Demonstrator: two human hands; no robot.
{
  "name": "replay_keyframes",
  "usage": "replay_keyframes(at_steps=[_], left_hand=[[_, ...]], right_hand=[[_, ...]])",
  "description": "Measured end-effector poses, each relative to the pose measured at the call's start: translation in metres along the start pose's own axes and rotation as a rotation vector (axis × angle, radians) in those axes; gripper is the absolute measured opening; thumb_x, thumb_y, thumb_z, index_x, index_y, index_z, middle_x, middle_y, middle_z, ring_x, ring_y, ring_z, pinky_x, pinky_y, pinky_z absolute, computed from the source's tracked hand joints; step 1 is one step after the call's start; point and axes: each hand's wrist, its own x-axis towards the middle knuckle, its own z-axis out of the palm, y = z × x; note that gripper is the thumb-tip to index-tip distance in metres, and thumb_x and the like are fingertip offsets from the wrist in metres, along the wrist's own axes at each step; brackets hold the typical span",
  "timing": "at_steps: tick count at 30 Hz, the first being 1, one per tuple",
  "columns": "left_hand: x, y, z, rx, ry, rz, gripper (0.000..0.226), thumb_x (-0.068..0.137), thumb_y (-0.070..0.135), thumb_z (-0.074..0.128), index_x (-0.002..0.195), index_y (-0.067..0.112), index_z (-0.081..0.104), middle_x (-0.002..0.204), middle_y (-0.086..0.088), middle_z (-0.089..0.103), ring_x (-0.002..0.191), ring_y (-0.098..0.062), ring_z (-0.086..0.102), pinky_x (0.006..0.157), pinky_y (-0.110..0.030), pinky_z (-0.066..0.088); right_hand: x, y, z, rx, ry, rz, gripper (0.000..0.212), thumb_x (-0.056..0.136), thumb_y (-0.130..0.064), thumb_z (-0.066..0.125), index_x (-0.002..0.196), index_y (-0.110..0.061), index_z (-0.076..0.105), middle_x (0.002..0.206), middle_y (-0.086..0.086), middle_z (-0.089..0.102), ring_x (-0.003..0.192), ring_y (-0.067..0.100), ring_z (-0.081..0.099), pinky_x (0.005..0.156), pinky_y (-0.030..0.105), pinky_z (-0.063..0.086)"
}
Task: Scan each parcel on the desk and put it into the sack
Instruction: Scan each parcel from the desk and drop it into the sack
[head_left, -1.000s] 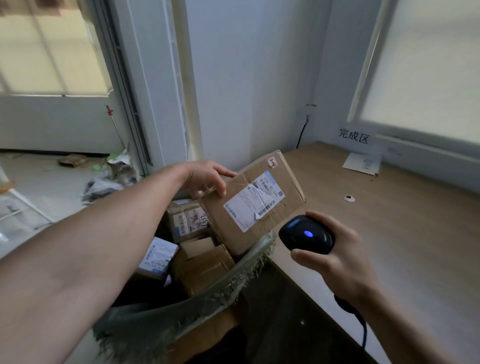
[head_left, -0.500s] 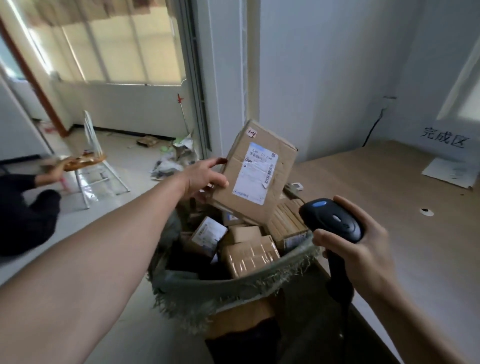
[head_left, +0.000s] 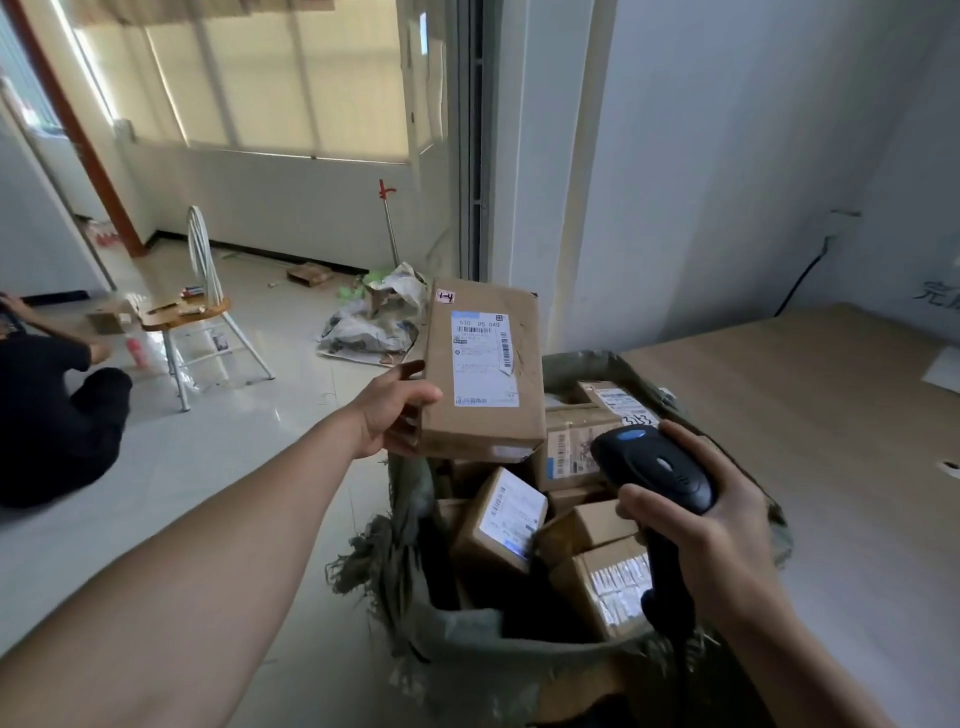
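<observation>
We have the left hand (head_left: 387, 415) stretched out, gripping a brown cardboard parcel (head_left: 483, 423) at its lower left corner: thumb on the front face, fingers (head_left: 404, 436) curled under and behind the edge. The parcel is in the air, nearly upright, just above the far left rim of the sack (head_left: 467, 631). Its white shipping label (head_left: 483, 358) faces us, and a small handwritten tag (head_left: 445, 296) sits at the top left corner.

The right hand (head_left: 727, 545) is wrapped round a black handheld scanner (head_left: 657, 470), thumb across the front and fingers round the handle. The scanner head points up and left, toward the parcel (the two are near but apart). We cannot tell whether a beam is on.

The sack is grey-green woven stuff with a frayed rim, mouth open, standing against the left edge of the wooden tabletop (head_left: 841, 467). Inside we count several smaller boxes (head_left: 501, 519) lying at odd angles, most with labels up. The scanner hangs over the right part of the sack mouth.

On the tabletop's far right edge we see a white sheet (head_left: 946, 370), cut off by the frame.

Background: a tiled floor (head_left: 234, 431), a white chair (head_left: 200, 312) with a wooden seat, a heap of torn wrapping (head_left: 374, 325) by the door frame, and a person in black (head_left: 57, 410) sitting on the floor at the left.
</observation>
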Motion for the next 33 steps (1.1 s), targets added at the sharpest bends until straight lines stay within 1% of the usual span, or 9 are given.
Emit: replay_keyframes(at_steps=[6, 10, 12, 15, 18, 23, 25, 28, 33], left_hand=[[0.045, 0.02, 0.008, -0.053, -0.053, -0.004, 0.03, 0.088, 0.034, 0.068, 0.114, 0.023, 0.059, 0.107, -0.016, 0.063, 0.093, -0.036, 0.064, 0.07, -0.05, 0.059], [0.078, 0.044, 0.029, 0.039, -0.025, 0.054, 0.029, 0.088, 0.033, 0.068, 0.113, 0.02, 0.062, 0.106, -0.013, 0.067, 0.09, -0.031, 0.064, 0.071, -0.041, 0.057], [0.092, 0.06, 0.04, 0.115, -0.058, 0.106, 0.035, 0.082, 0.035, 0.071, 0.114, 0.024, 0.064, 0.111, -0.012, 0.068, 0.097, -0.031, 0.065, 0.077, -0.042, 0.057], [0.114, 0.082, 0.06, 0.29, -0.053, 0.216, 0.069, 0.065, 0.038, 0.078, 0.132, 0.035, 0.06, 0.123, -0.001, 0.063, 0.104, -0.024, 0.063, 0.089, -0.042, 0.057], [0.129, 0.102, 0.08, 0.582, -0.01, 0.364, 0.076, 0.074, 0.029, 0.079, 0.145, 0.035, 0.05, 0.124, 0.008, 0.051, 0.103, -0.015, 0.054, 0.086, -0.03, 0.047], [0.151, 0.119, 0.11, 0.95, -0.002, 0.41, 0.091, 0.062, 0.046, 0.079, 0.145, 0.046, 0.043, 0.139, 0.0, 0.053, 0.118, -0.024, 0.055, 0.096, -0.039, 0.05], [0.157, 0.121, 0.121, 1.042, -0.006, 0.405, 0.09, 0.063, 0.047, 0.079, 0.145, 0.048, 0.042, 0.136, -0.002, 0.05, 0.117, -0.026, 0.055, 0.099, -0.044, 0.05], [0.167, 0.123, 0.132, 1.14, -0.019, 0.416, 0.084, 0.069, 0.043, 0.079, 0.145, 0.047, 0.041, 0.133, -0.003, 0.047, 0.112, -0.026, 0.054, 0.098, -0.046, 0.049], [0.198, 0.127, 0.146, 1.208, -0.133, 0.381, 0.089, 0.07, 0.039, 0.076, 0.149, 0.041, 0.036, 0.134, -0.004, 0.049, 0.11, -0.025, 0.052, 0.098, -0.049, 0.049]], right_hand=[[0.01, 0.008, 0.02, -0.012, 0.067, 0.029, 0.085, 0.048, -0.043, 0.088, 0.129, -0.031, 0.066, 0.109, -0.002, 0.075, 0.093, 0.026, 0.075, 0.079, 0.047, 0.062], [0.015, 0.015, 0.011, -0.044, 0.133, 0.061, 0.087, 0.047, -0.042, 0.089, 0.13, -0.035, 0.066, 0.113, -0.006, 0.075, 0.096, 0.02, 0.074, 0.085, 0.05, 0.062], [0.017, 0.016, 0.004, -0.064, 0.168, 0.068, 0.092, 0.044, -0.043, 0.089, 0.131, -0.031, 0.066, 0.112, -0.005, 0.075, 0.096, 0.018, 0.074, 0.081, 0.038, 0.063], [0.021, 0.019, -0.009, -0.066, 0.206, 0.087, 0.085, 0.048, -0.029, 0.089, 0.13, -0.028, 0.066, 0.111, -0.005, 0.076, 0.095, 0.009, 0.073, 0.076, 0.017, 0.058], [0.026, 0.022, -0.021, -0.062, 0.234, 0.107, 0.072, 0.048, -0.023, 0.087, 0.115, -0.04, 0.067, 0.101, -0.01, 0.078, 0.089, 0.009, 0.074, 0.073, 0.021, 0.06], [0.041, 0.026, -0.039, -0.04, 0.267, 0.126, 0.073, 0.045, -0.02, 0.084, 0.114, -0.038, 0.065, 0.09, -0.014, 0.077, 0.08, 0.003, 0.073, 0.063, 0.01, 0.052], [0.047, 0.033, -0.045, -0.035, 0.265, 0.128, 0.077, 0.045, -0.022, 0.086, 0.117, -0.039, 0.065, 0.095, -0.011, 0.078, 0.082, 0.011, 0.075, 0.066, 0.018, 0.058], [0.055, 0.043, -0.05, -0.024, 0.283, 0.15, 0.085, 0.042, -0.032, 0.092, 0.121, -0.042, 0.066, 0.105, -0.001, 0.077, 0.085, 0.034, 0.075, 0.079, 0.048, 0.062], [0.065, 0.05, -0.048, -0.085, 0.355, 0.164, 0.082, 0.045, -0.025, 0.089, 0.123, -0.039, 0.065, 0.103, -0.01, 0.077, 0.085, 0.026, 0.075, 0.078, 0.043, 0.063]])
